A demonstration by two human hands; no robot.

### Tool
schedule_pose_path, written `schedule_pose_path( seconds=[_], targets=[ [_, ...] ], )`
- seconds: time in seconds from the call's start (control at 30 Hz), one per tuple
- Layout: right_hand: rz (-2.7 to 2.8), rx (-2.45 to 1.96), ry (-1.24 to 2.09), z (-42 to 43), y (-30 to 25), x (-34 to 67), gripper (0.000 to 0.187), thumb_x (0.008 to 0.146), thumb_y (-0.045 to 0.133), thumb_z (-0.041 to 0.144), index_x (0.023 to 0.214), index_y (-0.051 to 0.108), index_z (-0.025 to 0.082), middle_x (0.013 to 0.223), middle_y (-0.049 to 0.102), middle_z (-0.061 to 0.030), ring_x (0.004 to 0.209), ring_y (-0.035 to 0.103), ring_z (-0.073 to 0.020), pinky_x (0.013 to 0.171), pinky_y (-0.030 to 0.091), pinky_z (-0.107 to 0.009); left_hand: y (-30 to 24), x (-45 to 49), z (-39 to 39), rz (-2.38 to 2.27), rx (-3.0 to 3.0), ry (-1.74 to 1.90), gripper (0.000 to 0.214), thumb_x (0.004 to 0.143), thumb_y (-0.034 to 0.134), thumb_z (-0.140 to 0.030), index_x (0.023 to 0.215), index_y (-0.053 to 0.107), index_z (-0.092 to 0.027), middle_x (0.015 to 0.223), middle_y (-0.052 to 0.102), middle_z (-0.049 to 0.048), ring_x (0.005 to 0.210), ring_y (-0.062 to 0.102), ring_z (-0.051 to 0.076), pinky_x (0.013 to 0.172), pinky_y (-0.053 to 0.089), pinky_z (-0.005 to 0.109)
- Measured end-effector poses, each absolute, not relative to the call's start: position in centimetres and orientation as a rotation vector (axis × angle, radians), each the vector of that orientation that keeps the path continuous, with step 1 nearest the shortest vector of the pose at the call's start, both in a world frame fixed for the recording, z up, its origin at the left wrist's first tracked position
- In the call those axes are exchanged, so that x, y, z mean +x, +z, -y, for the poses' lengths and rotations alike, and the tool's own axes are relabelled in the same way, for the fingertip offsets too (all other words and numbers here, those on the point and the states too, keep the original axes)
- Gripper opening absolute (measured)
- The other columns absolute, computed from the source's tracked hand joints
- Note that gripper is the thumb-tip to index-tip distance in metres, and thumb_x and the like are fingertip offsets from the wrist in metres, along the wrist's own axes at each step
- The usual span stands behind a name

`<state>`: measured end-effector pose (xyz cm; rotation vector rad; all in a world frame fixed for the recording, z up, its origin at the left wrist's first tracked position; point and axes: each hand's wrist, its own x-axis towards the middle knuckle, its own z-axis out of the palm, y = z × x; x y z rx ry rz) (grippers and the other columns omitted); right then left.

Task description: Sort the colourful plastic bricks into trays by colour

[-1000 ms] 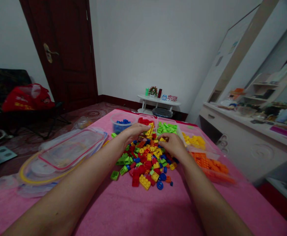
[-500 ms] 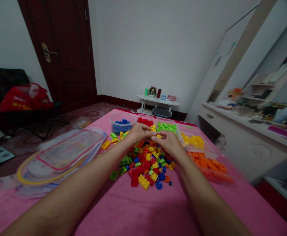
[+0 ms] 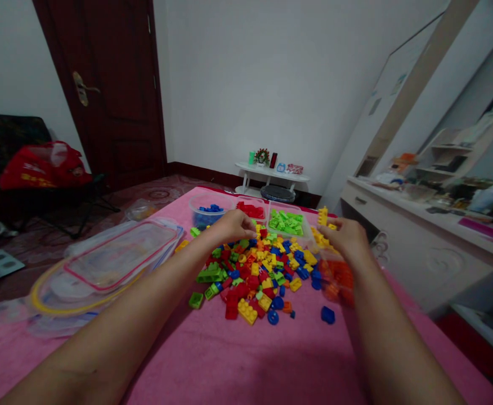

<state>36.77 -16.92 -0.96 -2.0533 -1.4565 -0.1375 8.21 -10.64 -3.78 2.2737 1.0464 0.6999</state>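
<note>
A heap of mixed toy building bricks (image 3: pixel 252 281) in red, yellow, blue, green and orange lies in the middle. Over its far left part is my left hand (image 3: pixel 233 226), fingers curled together; whatever they hold, if anything, is hidden. My right hand (image 3: pixel 348 235) pinches a yellow toy brick piece (image 3: pixel 323 216) that stands upright at the fingertips, above the container of yellow bricks (image 3: pixel 320 239). Partly behind my right wrist is a clear container of orange bricks (image 3: pixel 335 281). One loose blue brick (image 3: pixel 327 315) lies right of the heap.
Behind the heap stand a round tub of blue bricks (image 3: pixel 206 216), a box of red bricks (image 3: pixel 250 210) and a box of green bricks (image 3: pixel 286 222). Stacked clear lids (image 3: pixel 115 259) lie at left on the pink cloth (image 3: pixel 229 365). A white dresser (image 3: pixel 432 225) stands at right.
My hands, together over the heap before, are now apart. The right has moved right to the yellow-brick container with a yellow brick piece; the left stays over the heap, slightly farther left.
</note>
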Motion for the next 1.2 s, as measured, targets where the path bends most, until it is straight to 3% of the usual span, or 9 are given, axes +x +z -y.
schedule_pose_path(
  seconds=[0.1,0.23,0.4,0.63,0.7,0.8,0.9,1.1,1.2],
  targets=[
    [1.387,-2.2,-0.297,17.0,-1.4,38.8,0.052,0.071,0.061,0.042,0.111,0.065,0.008,0.095,0.068,-0.0176,0.09,0.063,-0.0311,0.074,0.046,-0.037,-4.0,8.6,11.1,-1.086,2.414,0.658,0.02,0.068,0.064,-0.028,0.077,0.074,-0.013,0.067,0.069,0.005,0.06,0.059,0.015,0.051,0.036,0.021],
    [1.342,-2.164,-0.402,17.1,-1.6,38.9,0.074,0.07,0.065,0.041,0.131,0.046,0.004,0.111,0.061,-0.0227,0.102,0.058,-0.0329,0.082,0.045,-0.039,-3.9,8.6,11.5,-1.081,2.421,0.561,0.027,0.066,0.066,-0.031,0.086,0.073,-0.015,0.075,0.071,0.0053,0.061,0.06,0.015,0.052,0.037,0.021],
    [1.541,-2.008,-0.194,17.0,-1.1,35.8,0.051,0.071,0.066,0.032,0.117,0.059,0.01,0.101,0.066,-0.0155,0.086,0.063,-0.0239,0.079,0.046,-0.034,-3.3,7.6,11.5,-1.027,2.471,0.383,0.035,0.052,0.077,-0.034,0.081,0.074,-0.017,0.071,0.069,0.0022,0.058,0.057,0.013,0.051,0.036,0.02],
    [2.109,-1.859,0.23,17.4,-2.4,30.0,0.018,0.068,0.064,0.018,0.084,0.071,0.02,0.082,0.069,-0.0026,0.075,0.062,-0.0147,0.063,0.042,-0.022,-1.9,7.2,12.2,-1.095,2.626,0.188,0.034,0.054,0.075,-0.037,0.084,0.073,-0.02,0.075,0.068,-0.0004,0.063,0.056,0.012,0.053,0.034,0.019],
    [2.219,-1.924,0.292,17.7,-2.8,29.1,0.013,0.065,0.067,0.022,0.078,0.07,0.021,0.075,0.068,-0.0007,0.069,0.06,-0.0133,0.057,0.038,-0.021,-1.0,6.8,12.6,-1.163,2.64,0.14,0.03,0.055,0.074,-0.037,0.08,0.073,-0.02,0.075,0.068,0.0002,0.062,0.057,0.011,0.053,0.034,0.019],
    [2.318,-2.024,0.289,18.0,-3.3,28.6,0.018,0.059,0.074,0.031,0.073,0.068,0.022,0.072,0.066,0.0003,0.063,0.057,-0.0129,0.052,0.033,-0.022,0.0,6.5,13.4,-1.217,2.649,-0.051,0.03,0.056,0.073,-0.039,0.079,0.072,-0.02,0.073,0.069,0.0009,0.061,0.057,0.012,0.051,0.033,0.019],
    [2.341,-2.061,0.225,18.2,-3.7,28.4,0.02,0.056,0.076,0.029,0.071,0.066,0.021,0.073,0.066,-0.0002,0.063,0.056,-0.0128,0.051,0.031,-0.022,-0.1,7.0,13.9,-1.244,2.697,-0.188,0.038,0.05,0.076,-0.041,0.082,0.073,-0.021,0.078,0.07,0.0022,0.063,0.058,0.015,0.05,0.033,0.021],
    [2.312,-2.036,0.157,18.1,-3.6,28.1,0.005,0.063,0.065,0.019,0.068,0.065,0.019,0.069,0.065,-0.0024,0.062,0.056,-0.0135,0.051,0.03,-0.023,-1.7,7.9,13.6,-1.341,2.772,-0.228,0.024,0.055,0.07,-0.034,0.076,0.073,-0.022,0.071,0.069,0.0026,0.058,0.056,0.015,0.05,0.033,0.022],
    [2.208,-1.859,0.071,18.0,-3.3,27.4,0.013,0.069,0.057,0.018,0.078,0.067,0.02,0.077,0.067,-0.0023,0.069,0.058,-0.0147,0.056,0.034,-0.023,-1.6,7.4,13.3,-1.259,2.743,-0.209,0.019,0.058,0.066,-0.032,0.071,0.073,-0.02,0.064,0.067,0.0014,0.053,0.052,0.012,0.049,0.032,0.022]
  ],
)
